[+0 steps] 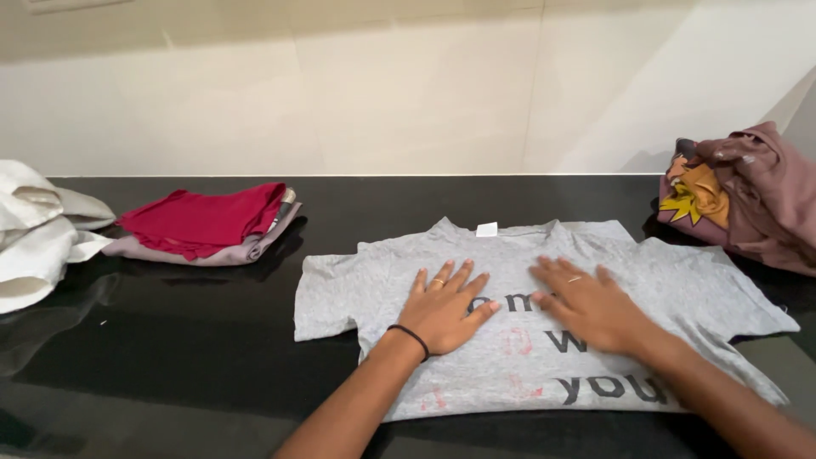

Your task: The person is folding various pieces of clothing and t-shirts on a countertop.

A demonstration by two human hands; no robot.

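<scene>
our left hand (444,308) and right hand (586,304) lie flat, fingers spread, gripping nothing, on the grey t-shirt (527,319) spread mid-worktop (170,340), its white neck label (486,229) toward the wall. bare black surface lies left; the folded red garment (204,219) sits well apart.

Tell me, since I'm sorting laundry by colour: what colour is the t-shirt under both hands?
Light heather grey t-shirt with dark lettering, seen in the head view.

A grey T-shirt (527,323) with dark and faded red print lies on the glossy black counter (204,340). At ten o'clock sits red cloth (200,219) on mauve; at two o'clock, a dusty-brown garment (748,200) with a yellow-orange motif.
</scene>
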